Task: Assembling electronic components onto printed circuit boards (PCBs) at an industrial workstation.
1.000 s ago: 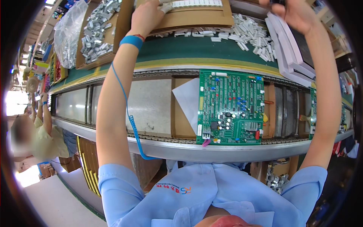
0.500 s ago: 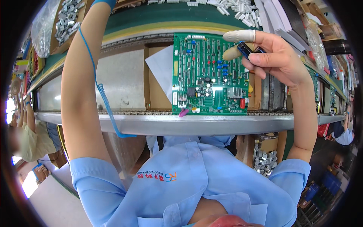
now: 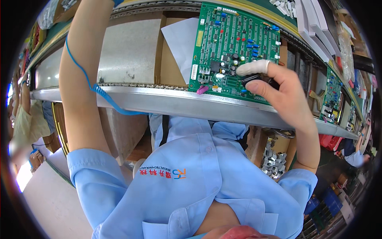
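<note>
My right hand is closed over the lower right part of a green circuit board. Thumb and covered index finger pinch a black cylindrical capacitor, close above the board; whether it touches is hidden. Another dark cylinder shows behind the thumb, within the hand. White finger cots cover fingertips. The board carries blue, red and black parts, and a pink piece sits at its near left edge. My left forearm reaches up past the top edge, so the left hand is out of sight.
The board rests across a metal-railed conveyor. A blue coiled cord hangs from my left arm over the near rail. White paper lies left of the board. Further boards are at right, and a box of metal parts is below.
My right hand has come down and nearer, from above the board's right side to its lower right part, with the capacitors. The view has shifted, so the board appears higher and tilted.
</note>
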`<state>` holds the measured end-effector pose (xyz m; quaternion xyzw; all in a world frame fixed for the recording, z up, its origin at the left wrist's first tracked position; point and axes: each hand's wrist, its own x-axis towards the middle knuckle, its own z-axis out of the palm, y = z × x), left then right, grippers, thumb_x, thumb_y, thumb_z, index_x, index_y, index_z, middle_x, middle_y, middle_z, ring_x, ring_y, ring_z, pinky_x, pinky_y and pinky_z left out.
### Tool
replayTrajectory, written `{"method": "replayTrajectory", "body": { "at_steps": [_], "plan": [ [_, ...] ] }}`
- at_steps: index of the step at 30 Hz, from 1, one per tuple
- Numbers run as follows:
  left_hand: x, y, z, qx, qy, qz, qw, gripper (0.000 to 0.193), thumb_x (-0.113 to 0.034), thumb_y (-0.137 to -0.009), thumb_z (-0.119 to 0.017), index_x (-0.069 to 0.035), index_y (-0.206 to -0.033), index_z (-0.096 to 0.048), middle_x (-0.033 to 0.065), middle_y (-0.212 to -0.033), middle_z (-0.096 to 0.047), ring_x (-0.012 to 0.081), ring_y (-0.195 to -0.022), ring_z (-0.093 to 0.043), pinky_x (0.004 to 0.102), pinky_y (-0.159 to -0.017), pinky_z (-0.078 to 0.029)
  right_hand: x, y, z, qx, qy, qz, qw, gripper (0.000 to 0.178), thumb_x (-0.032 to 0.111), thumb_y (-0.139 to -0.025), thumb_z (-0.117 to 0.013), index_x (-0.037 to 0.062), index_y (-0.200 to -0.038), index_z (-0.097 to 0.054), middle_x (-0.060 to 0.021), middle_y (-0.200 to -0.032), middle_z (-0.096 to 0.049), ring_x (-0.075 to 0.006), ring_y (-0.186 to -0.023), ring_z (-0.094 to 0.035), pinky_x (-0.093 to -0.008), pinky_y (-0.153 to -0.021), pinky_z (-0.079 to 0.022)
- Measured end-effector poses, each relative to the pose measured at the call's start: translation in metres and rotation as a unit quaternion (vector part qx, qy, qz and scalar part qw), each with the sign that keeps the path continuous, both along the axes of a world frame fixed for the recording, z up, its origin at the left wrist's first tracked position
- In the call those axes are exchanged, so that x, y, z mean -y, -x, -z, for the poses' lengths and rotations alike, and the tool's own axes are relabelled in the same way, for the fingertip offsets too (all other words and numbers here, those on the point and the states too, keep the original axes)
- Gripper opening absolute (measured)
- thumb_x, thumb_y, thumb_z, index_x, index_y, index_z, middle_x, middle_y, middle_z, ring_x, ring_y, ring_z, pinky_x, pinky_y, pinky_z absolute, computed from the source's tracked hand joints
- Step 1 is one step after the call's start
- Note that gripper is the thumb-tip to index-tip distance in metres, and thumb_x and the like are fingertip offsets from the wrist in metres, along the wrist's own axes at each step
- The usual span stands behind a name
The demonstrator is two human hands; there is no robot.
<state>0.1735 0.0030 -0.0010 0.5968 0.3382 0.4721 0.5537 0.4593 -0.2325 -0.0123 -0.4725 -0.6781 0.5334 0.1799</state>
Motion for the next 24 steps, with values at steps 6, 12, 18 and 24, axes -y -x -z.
{"method": "replayTrajectory", "body": {
  "at_steps": [6,12,18,24],
  "plan": [
    [0.081,-0.006,0.01,-0.061,0.016,-0.009,0.998,0.028,-0.014,-0.092,-0.061,0.003,-0.114,-0.061,0.0046,-0.092,-0.065,0.0081,-0.073,-0.059,0.017,-0.061,-0.048,0.022,0.029,0.007,0.147,-0.219,0.007,0.964,0.018,0.01,-0.082,-0.067,0.0042,-0.097,-0.059,-0.0123,-0.09,-0.067,-0.0319,-0.075,-0.065,-0.0374,-0.06,-0.05],
    [0.121,-0.002,0.011,-0.166,-0.03,-0.027,0.985,0.023,-0.018,-0.089,-0.066,-0.002,-0.105,-0.068,0.0031,-0.085,-0.067,0.005,-0.065,-0.056,0.0183,-0.055,-0.047,0.019,0.036,0.029,0.234,-0.388,-0.022,0.891,0.022,0.018,-0.078,-0.071,0.0051,-0.093,-0.061,-0.0087,-0.079,-0.064,-0.025,-0.064,-0.064,-0.0333,-0.05,-0.047],
    [0.151,0.014,0.006,-0.224,-0.001,-0.057,0.973,0.027,-0.018,-0.086,-0.069,0.001,-0.106,-0.067,0.0053,-0.084,-0.067,0.0054,-0.063,-0.056,0.0189,-0.053,-0.046,0.024,0.046,0.027,0.281,-0.457,-0.061,0.841,0.024,0.019,-0.077,-0.072,0.0036,-0.091,-0.061,-0.0072,-0.071,-0.058,-0.0225,-0.057,-0.06,-0.0318,-0.046,-0.045],
    [0.165,0.013,0.004,-0.231,0.039,-0.012,0.972,0.027,-0.017,-0.084,-0.072,0.002,-0.102,-0.067,0.0052,-0.085,-0.067,0.0062,-0.068,-0.058,0.0188,-0.057,-0.047,0.024,0.048,0.024,0.326,-0.486,-0.087,0.806,0.023,0.023,-0.077,-0.071,0.0043,-0.087,-0.061,-0.006,-0.069,-0.056,-0.0209,-0.057,-0.06,-0.0305,-0.045,-0.045]
  ]
}}
